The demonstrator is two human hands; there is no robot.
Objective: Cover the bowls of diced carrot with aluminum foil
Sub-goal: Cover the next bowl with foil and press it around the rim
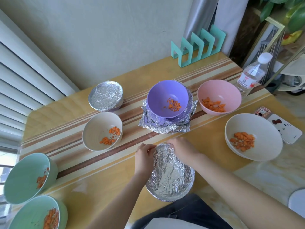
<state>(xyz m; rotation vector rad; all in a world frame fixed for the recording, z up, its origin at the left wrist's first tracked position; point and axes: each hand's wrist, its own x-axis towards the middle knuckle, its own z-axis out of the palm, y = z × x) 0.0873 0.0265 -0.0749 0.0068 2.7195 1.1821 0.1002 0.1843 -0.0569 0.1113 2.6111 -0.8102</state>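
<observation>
Crimping is in progress: left hand (144, 156) and right hand (180, 147), fingers curled, pinch the far edge of the foil (170, 174); next move is probably pressing down the remaining edge.

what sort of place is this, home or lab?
Most likely a home dining area, not a lab: a striped wooden table carrying mismatched bowls of diced carrot, a houseplant in the far right corner, and a phone in a cartoon case lying on the table.
</observation>
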